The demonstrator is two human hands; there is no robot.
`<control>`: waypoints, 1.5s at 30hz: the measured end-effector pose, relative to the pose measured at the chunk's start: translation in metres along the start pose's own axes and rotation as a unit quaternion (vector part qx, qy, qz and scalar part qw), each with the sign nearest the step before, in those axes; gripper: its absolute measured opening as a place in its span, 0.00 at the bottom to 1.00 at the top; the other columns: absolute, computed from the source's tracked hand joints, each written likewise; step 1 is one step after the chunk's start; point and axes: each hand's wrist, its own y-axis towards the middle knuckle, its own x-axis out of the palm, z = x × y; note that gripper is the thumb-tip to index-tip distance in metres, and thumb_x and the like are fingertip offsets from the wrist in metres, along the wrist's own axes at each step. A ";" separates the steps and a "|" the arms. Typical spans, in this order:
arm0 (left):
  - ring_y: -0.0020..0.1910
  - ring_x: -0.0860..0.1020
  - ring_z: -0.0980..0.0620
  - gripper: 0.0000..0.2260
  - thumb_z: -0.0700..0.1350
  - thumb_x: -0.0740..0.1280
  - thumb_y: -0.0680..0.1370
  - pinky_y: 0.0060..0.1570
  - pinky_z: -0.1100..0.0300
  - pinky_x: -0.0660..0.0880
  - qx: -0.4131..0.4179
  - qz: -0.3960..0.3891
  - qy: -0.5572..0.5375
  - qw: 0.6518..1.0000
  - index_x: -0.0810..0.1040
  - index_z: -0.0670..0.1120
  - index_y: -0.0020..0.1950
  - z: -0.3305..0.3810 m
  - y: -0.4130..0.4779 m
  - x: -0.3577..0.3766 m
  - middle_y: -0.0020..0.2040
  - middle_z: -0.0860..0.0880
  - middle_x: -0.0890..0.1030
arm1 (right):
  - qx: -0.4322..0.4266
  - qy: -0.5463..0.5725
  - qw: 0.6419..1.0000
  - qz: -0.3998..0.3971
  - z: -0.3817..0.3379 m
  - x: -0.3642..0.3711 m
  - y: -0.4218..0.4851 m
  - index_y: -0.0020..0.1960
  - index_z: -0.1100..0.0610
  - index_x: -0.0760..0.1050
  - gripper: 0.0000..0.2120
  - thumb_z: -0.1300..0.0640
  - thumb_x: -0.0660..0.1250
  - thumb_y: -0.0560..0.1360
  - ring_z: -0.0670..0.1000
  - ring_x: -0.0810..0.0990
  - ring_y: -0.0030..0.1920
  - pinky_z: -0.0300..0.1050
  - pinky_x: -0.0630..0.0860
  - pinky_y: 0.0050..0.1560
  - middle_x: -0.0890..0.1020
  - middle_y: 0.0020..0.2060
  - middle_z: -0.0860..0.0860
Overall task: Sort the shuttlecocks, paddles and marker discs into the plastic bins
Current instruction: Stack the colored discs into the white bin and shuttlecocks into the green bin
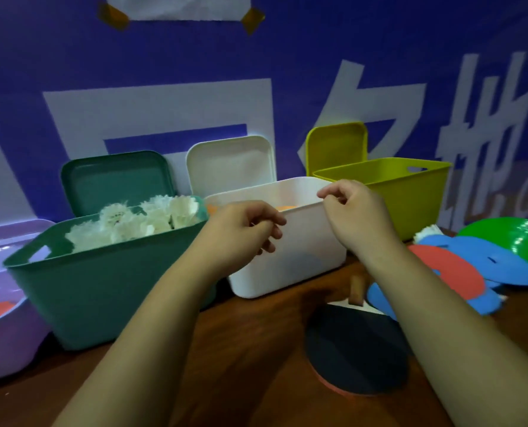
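At nine o'clock you have a lilac bin [7, 334] with something red inside. Toward ten sits a dark green bin [102, 288] with its green lid [115, 180], full of white shuttlecocks [152, 220]. At twelve there is a white bin [302, 251] and white lid [229, 161], with a patch of orange inside. At two, a lime bin [410, 201] and lime lid [336, 146]. At five, the paddle [355, 349] has a black face, a red edge and a tan handle [356, 289]. At three lie blue discs [472, 254], a red disc [450, 272] and a glossy green disc [527, 241]. The table [241, 349] is dark brown wood grain. The banner [287, 72] is blue with big white characters.
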 end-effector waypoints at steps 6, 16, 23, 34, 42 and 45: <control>0.43 0.86 0.56 0.12 0.39 0.63 0.83 0.48 0.56 0.85 0.008 -0.106 0.027 0.994 0.85 0.51 0.54 0.027 0.007 0.059 0.46 0.53 0.87 | 0.041 -0.036 0.998 0.022 0.069 -0.070 -0.014 0.51 0.48 0.85 0.12 0.58 0.63 0.79 0.49 0.80 0.53 0.46 0.76 0.52 0.82 0.52 0.47; 0.49 0.84 0.50 0.09 0.45 0.68 0.81 0.54 0.54 0.81 0.040 -0.195 0.126 0.972 0.85 0.49 0.58 0.065 0.069 0.193 0.53 0.49 0.86 | 0.105 -0.142 0.980 0.091 0.162 -0.117 -0.048 0.50 0.52 0.84 0.13 0.57 0.61 0.75 0.60 0.80 0.54 0.60 0.79 0.56 0.82 0.52 0.52; 0.38 0.78 0.47 0.21 0.52 0.70 0.80 0.30 0.57 0.68 -0.076 -0.157 0.158 0.972 0.72 0.42 0.67 0.051 0.078 0.266 0.48 0.44 0.81 | 0.218 -0.207 0.949 0.092 0.193 -0.136 -0.056 0.62 0.52 0.83 0.18 0.64 0.63 0.77 0.64 0.74 0.62 0.55 0.72 0.65 0.79 0.62 0.56; 0.45 0.84 0.45 0.15 0.45 0.74 0.79 0.46 0.49 0.83 -0.061 -0.068 -0.034 0.995 0.80 0.44 0.65 0.026 0.079 0.273 0.49 0.46 0.83 | 0.273 -0.231 0.933 0.027 0.201 -0.138 -0.055 0.75 0.54 0.75 0.22 0.58 0.60 0.82 0.64 0.69 0.71 0.55 0.67 0.72 0.77 0.72 0.55; 0.36 0.85 0.48 0.06 0.43 0.66 0.85 0.39 0.54 0.85 -0.115 0.030 -0.208 0.971 0.83 0.48 0.58 0.032 0.086 0.231 0.46 0.43 0.85 | 0.234 -0.281 0.929 -0.061 0.193 -0.132 -0.061 0.77 0.45 0.73 0.23 0.48 0.62 0.82 0.60 0.66 0.73 0.54 0.61 0.74 0.76 0.73 0.48; 0.39 0.85 0.45 0.05 0.45 0.66 0.85 0.49 0.45 0.86 -0.121 0.047 -0.218 0.967 0.83 0.50 0.55 0.028 0.090 0.222 0.46 0.43 0.86 | 0.217 -0.316 0.918 -0.097 0.190 -0.128 -0.063 0.76 0.43 0.74 0.27 0.40 0.66 0.78 0.59 0.65 0.74 0.55 0.60 0.74 0.73 0.74 0.48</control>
